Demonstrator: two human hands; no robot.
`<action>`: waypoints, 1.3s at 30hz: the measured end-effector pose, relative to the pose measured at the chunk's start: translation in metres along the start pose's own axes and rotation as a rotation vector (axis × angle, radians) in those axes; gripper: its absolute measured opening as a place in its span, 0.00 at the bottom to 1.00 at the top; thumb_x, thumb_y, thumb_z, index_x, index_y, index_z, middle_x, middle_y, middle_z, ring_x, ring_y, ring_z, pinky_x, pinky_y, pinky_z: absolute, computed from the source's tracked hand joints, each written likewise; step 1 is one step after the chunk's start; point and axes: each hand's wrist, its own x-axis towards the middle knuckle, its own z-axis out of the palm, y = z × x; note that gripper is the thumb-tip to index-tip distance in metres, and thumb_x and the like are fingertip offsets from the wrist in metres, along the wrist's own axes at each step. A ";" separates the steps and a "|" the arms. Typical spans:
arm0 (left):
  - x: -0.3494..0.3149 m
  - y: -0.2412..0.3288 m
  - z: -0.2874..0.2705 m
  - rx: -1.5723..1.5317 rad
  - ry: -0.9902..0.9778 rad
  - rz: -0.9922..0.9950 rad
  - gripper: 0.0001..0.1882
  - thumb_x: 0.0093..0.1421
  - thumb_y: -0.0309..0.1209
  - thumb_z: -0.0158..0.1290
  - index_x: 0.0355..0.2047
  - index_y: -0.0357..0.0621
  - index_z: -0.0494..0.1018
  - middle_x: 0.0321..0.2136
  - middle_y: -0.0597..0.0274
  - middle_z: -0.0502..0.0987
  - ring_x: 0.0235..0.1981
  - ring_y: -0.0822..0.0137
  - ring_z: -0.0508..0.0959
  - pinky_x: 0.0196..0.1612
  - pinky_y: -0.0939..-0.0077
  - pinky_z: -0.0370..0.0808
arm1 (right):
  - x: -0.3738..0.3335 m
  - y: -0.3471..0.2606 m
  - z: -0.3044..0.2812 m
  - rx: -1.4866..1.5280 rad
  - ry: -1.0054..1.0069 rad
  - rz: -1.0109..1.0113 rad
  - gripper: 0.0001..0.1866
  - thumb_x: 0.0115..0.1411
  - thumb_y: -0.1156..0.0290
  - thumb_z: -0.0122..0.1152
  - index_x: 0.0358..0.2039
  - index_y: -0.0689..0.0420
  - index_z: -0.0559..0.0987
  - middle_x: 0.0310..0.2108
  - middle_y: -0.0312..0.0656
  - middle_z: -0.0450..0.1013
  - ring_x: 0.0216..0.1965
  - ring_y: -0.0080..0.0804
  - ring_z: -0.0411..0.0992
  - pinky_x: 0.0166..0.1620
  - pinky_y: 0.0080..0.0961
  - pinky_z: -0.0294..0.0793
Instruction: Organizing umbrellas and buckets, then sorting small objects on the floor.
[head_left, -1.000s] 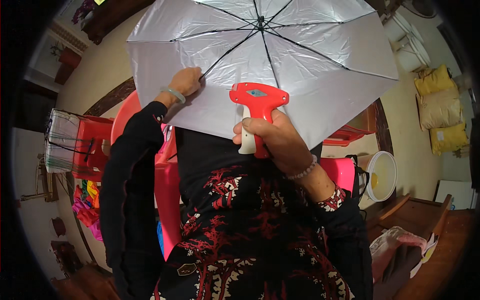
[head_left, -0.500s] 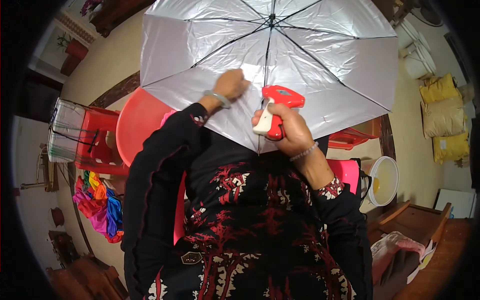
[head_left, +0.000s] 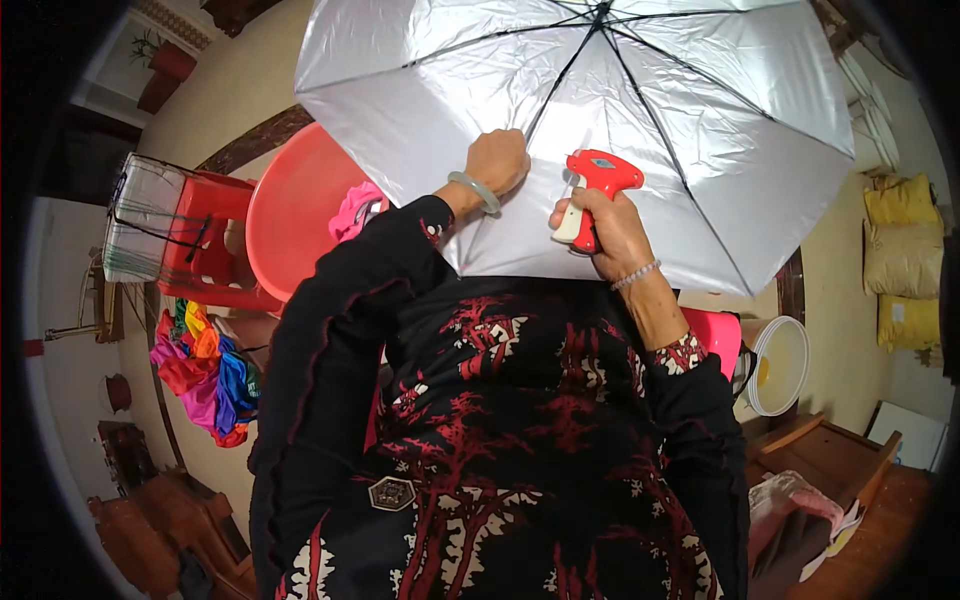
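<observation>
A spread umbrella with silvery, creased fabric and thin black metal ribs (head_left: 720, 200) fills the view from 11 to 2 o'clock, its inner side facing the wearer and its near edge against a black top patterned with red and white trees (head_left: 480, 400). Lying so, it seems to keep both fabric and ribs within reach of both hands.

At 12 o'clock the left hand (head_left: 498, 160) lies over the fabric, at the near end of one rib's visible length. Its grip is curled, likely to steady the panel; the fingertips are hidden, so whether it pinches anything I cannot tell.

At 1 o'clock the right hand (head_left: 615, 225) has its grip wrapped firmly around the handle of a red-and-white plastic pistol-shaped tagging gun (head_left: 605, 170). The thumb crosses the back, a hold that suits squeezing the white lever, and the nose points toward 9 o'clock, facing the left hand's side.

A round coral-red plastic tub (head_left: 290, 200) stands at 10 o'clock, and a heap of multicoloured shiny cloth (head_left: 205, 370) lies between 8 and 9, both apart from the hands.
</observation>
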 end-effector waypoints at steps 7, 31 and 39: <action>-0.017 -0.021 0.007 0.020 -0.012 0.110 0.11 0.49 0.31 0.48 0.23 0.33 0.70 0.21 0.41 0.74 0.26 0.44 0.75 0.30 0.55 0.71 | 0.019 0.026 0.008 0.158 -0.063 0.199 0.14 0.52 0.76 0.48 0.40 0.66 0.64 0.27 0.49 0.70 0.27 0.38 0.73 0.30 0.31 0.76; -0.016 -0.009 0.009 -0.499 -0.231 -0.141 0.06 0.44 0.28 0.51 0.16 0.39 0.75 0.15 0.56 0.76 0.19 0.62 0.77 0.30 0.72 0.73 | 0.030 0.033 0.014 0.263 -0.067 0.224 0.16 0.53 0.76 0.48 0.44 0.63 0.63 0.29 0.51 0.70 0.28 0.42 0.73 0.32 0.35 0.76; -0.018 -0.009 0.008 -0.553 -0.241 -0.155 0.05 0.46 0.26 0.50 0.18 0.38 0.73 0.14 0.59 0.74 0.16 0.67 0.75 0.25 0.76 0.72 | 0.026 0.035 0.016 0.282 -0.064 0.284 0.16 0.54 0.75 0.48 0.44 0.64 0.63 0.31 0.52 0.69 0.30 0.43 0.72 0.34 0.36 0.76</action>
